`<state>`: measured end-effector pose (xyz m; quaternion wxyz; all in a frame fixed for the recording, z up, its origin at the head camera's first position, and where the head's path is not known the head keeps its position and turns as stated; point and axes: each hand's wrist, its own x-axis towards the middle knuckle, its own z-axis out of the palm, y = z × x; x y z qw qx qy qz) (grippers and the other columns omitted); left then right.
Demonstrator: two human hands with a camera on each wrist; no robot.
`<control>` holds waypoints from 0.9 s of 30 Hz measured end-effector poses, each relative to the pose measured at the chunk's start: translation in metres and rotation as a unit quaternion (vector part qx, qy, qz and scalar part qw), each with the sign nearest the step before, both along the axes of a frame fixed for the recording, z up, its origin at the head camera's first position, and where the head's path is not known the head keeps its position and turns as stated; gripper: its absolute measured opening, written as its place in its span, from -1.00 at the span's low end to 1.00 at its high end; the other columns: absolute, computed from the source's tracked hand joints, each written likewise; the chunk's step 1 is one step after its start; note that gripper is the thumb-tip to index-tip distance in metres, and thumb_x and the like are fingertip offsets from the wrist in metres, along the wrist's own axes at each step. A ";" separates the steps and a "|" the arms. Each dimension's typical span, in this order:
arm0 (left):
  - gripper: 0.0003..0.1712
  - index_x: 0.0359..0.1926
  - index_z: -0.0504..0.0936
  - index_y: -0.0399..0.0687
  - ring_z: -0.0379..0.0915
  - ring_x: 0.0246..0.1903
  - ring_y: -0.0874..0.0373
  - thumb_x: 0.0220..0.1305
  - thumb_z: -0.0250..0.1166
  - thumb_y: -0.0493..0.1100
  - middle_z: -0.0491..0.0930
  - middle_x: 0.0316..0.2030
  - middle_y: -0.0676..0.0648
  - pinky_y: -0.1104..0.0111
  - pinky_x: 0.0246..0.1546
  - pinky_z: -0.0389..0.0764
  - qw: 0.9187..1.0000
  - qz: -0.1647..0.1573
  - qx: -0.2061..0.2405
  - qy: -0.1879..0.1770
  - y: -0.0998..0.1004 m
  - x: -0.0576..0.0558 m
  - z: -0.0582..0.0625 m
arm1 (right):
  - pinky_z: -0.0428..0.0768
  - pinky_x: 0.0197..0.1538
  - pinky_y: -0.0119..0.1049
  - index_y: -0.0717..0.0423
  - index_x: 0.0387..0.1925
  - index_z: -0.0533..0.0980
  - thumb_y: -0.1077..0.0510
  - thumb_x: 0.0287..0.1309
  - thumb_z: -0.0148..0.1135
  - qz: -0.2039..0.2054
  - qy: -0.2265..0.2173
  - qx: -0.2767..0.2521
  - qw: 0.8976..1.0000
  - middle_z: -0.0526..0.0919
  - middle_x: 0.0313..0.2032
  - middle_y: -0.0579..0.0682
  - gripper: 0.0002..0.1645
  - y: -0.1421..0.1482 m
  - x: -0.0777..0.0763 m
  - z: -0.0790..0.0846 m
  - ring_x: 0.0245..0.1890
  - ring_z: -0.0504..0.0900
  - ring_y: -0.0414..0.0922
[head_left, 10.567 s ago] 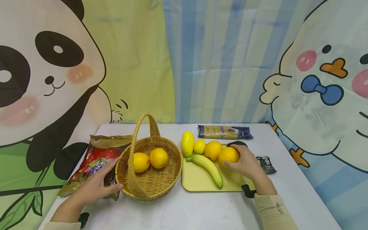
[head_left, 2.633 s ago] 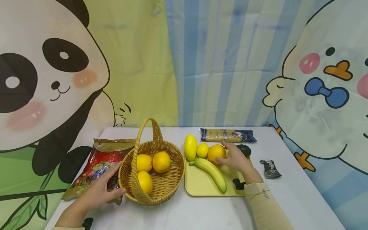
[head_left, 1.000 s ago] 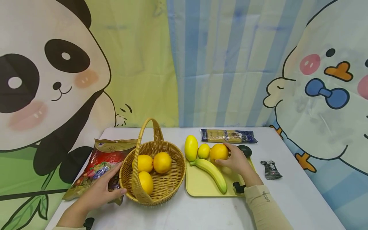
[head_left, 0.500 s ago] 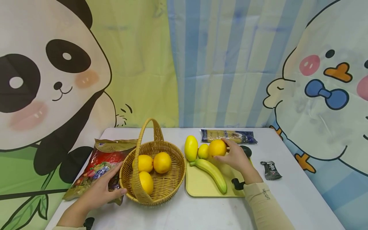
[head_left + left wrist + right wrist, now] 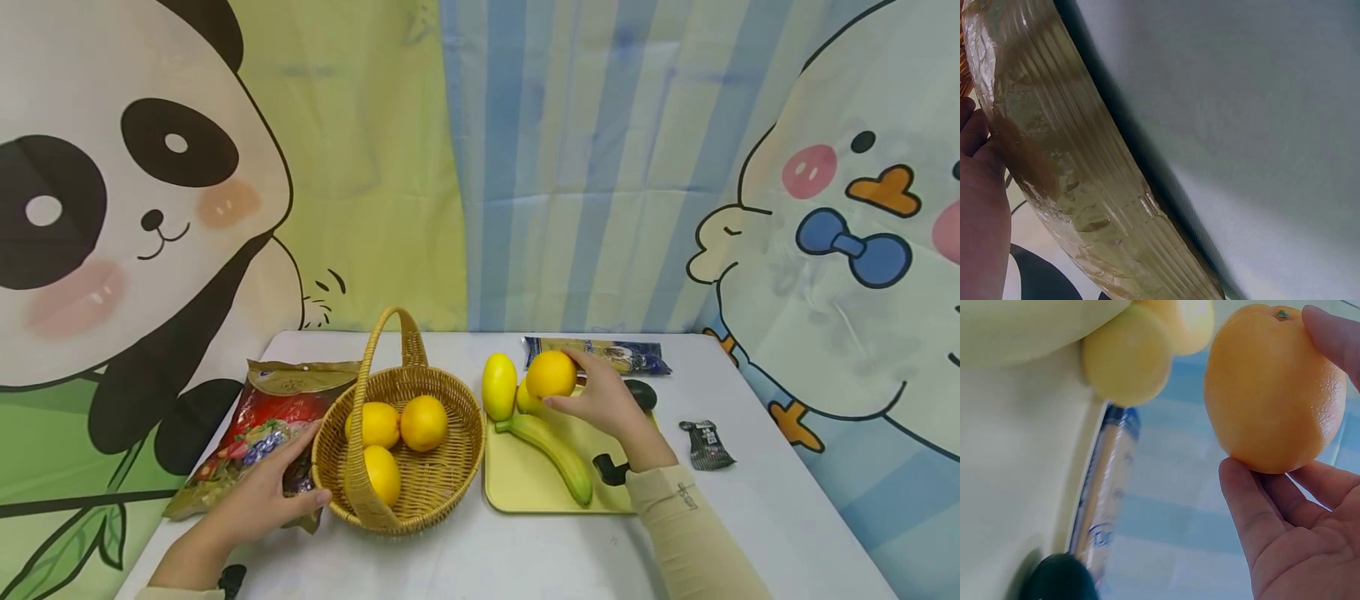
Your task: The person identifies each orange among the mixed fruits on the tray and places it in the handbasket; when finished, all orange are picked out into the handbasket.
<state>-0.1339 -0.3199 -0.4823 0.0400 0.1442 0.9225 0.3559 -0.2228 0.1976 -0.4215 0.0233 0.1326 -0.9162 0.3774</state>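
Note:
My right hand (image 5: 603,396) pinches an orange (image 5: 551,374) between thumb and fingers, above the back of the pale yellow tray (image 5: 517,492). In the right wrist view, thumb and fingertips grip the orange (image 5: 1275,390) from opposite sides. Beside the wicker basket (image 5: 450,492) my left hand (image 5: 258,492) spreads its thumb and fingers against the left wall. Several oranges (image 5: 423,423) lie inside the basket. On the tray are a banana (image 5: 551,454), a yellow mango-like fruit (image 5: 498,387) and a dark avocado-like fruit (image 5: 642,394). A lemon (image 5: 525,400) is partly hidden behind the held orange.
A red and gold bag (image 5: 277,408) lies left of the basket, partly under my left hand. Behind the tray sits a blue and gold pasta packet (image 5: 622,357). A small black packet (image 5: 707,443) lies to the right. The basket's handle (image 5: 367,383) arches above its rim.
A third orange has gone into the basket since the oldest frame. Lately my right hand has lifted another orange off the tray and moved it leftward. My left hand stays at the basket.

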 end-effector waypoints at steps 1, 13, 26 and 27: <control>0.21 0.70 -0.06 0.22 0.03 0.52 -0.58 0.25 0.51 0.16 0.09 0.61 -0.35 -0.61 0.24 0.20 1.000 -0.001 0.000 0.001 0.000 0.000 0.000 | 0.68 0.29 0.07 0.09 0.56 0.27 -0.01 0.09 0.62 0.006 0.003 -0.002 1.000 0.46 0.42 0.21 0.09 -0.002 0.000 0.002 0.31 0.57 0.20; 0.20 0.70 -0.06 0.26 0.04 0.52 -0.57 0.25 0.50 0.18 0.09 0.62 -0.33 -0.60 0.24 0.22 1.000 0.003 -0.002 -0.004 -0.001 -0.001 -0.002 | 0.66 0.33 0.02 0.07 0.51 0.33 0.00 0.03 0.66 0.056 0.023 -0.013 0.998 0.50 0.40 0.08 0.06 -0.035 -0.005 0.019 0.34 0.54 0.09; 0.21 0.70 -0.06 0.27 0.00 0.53 -0.57 0.24 0.50 0.21 0.08 0.63 -0.33 -0.61 0.25 0.18 1.000 0.010 -0.002 -0.017 0.000 0.000 0.000 | 0.68 0.28 -0.04 0.01 0.54 0.32 -0.10 -0.01 0.66 0.105 0.015 0.036 0.994 0.51 0.39 0.00 0.13 -0.078 0.000 0.037 0.28 0.57 0.00; 0.21 0.70 -0.06 0.27 0.00 0.53 -0.57 0.24 0.50 0.22 0.07 0.63 -0.33 -0.62 0.25 0.18 1.000 0.011 -0.003 -0.018 0.000 0.000 0.000 | 0.68 0.28 -0.04 0.00 0.54 0.32 -0.11 -0.01 0.66 0.112 0.015 0.039 0.993 0.50 0.39 -0.01 0.13 -0.081 0.000 0.037 0.29 0.55 -0.01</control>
